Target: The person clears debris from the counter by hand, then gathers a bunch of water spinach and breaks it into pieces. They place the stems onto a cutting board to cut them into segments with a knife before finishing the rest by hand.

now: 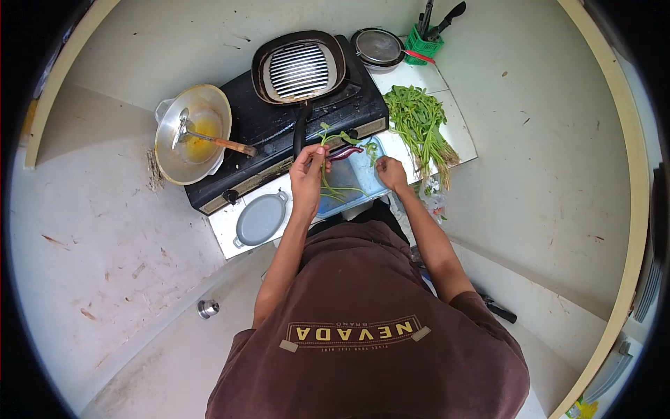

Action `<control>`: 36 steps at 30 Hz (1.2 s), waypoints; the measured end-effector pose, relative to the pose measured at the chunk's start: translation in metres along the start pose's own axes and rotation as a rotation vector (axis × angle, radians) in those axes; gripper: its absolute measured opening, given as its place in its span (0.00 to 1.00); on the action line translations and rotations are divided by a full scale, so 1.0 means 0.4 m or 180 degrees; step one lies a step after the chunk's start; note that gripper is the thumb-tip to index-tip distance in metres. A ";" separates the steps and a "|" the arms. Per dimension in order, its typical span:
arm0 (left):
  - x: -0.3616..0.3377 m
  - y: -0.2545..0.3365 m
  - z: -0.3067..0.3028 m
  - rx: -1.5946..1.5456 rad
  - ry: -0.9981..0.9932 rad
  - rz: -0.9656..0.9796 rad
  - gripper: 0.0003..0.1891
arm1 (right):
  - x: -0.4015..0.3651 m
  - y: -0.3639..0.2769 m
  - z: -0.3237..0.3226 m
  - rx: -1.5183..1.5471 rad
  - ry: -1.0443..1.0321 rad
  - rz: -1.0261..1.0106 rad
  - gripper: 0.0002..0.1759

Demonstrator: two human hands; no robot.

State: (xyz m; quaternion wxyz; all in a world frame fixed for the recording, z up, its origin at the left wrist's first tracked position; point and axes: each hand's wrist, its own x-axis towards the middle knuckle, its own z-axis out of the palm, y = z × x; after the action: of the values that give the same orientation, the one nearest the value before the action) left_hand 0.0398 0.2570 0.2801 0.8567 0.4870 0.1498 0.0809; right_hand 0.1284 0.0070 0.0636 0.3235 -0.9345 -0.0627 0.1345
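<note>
My left hand [308,170] is closed around a thin green stem [324,134] whose leaves stick up above the fingers. My right hand [391,172] is closed at the right side of a blue tray [372,187], close to a small leafy sprig [371,151]; whether it holds anything is hidden. Long stems [343,189] lie over the tray below my left hand. A dark red object [345,153] rests near the tray's top. Right of the tray, a large bunch of leafy greens [417,119] lies on white tiles, its roots toward the lower right.
A black stove [244,119] carries a square grill pan [299,68] and a pot [215,126] with a ladle [230,144]. A grey oval plate [262,219] lies in front. Behind are a strainer [377,47] and a green basket [423,49] with knives.
</note>
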 end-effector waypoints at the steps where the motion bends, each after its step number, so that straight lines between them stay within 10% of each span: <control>1: -0.002 0.002 0.001 0.0005 0.0002 -0.0008 0.12 | -0.008 0.005 0.005 -0.0004 -0.0003 -0.0048 0.13; 5: -0.002 -0.006 -0.008 0.0034 0.0029 -0.0013 0.10 | -0.068 -0.067 -0.018 -0.0204 0.0914 -0.0316 0.13; 11: -0.017 0.003 -0.009 0.0068 0.0032 -0.0079 0.09 | -0.196 -0.423 -0.213 0.2916 -0.0526 -0.0015 0.13; 14: -0.030 -0.003 -0.012 0.0315 -0.0117 -0.0044 0.09 | -0.231 -0.545 -0.237 0.3650 -0.0245 -0.0287 0.14; 36: -0.030 -0.042 -0.014 -0.0883 0.0183 -0.0804 0.05 | -0.201 -0.529 -0.181 0.2663 0.0289 -0.1149 0.04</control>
State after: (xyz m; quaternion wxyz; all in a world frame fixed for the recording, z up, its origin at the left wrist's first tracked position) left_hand 0.0265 0.2497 0.2652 0.9143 0.3390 0.2215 0.0065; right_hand 0.0662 0.1135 0.2669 0.6937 -0.7026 -0.1506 0.0487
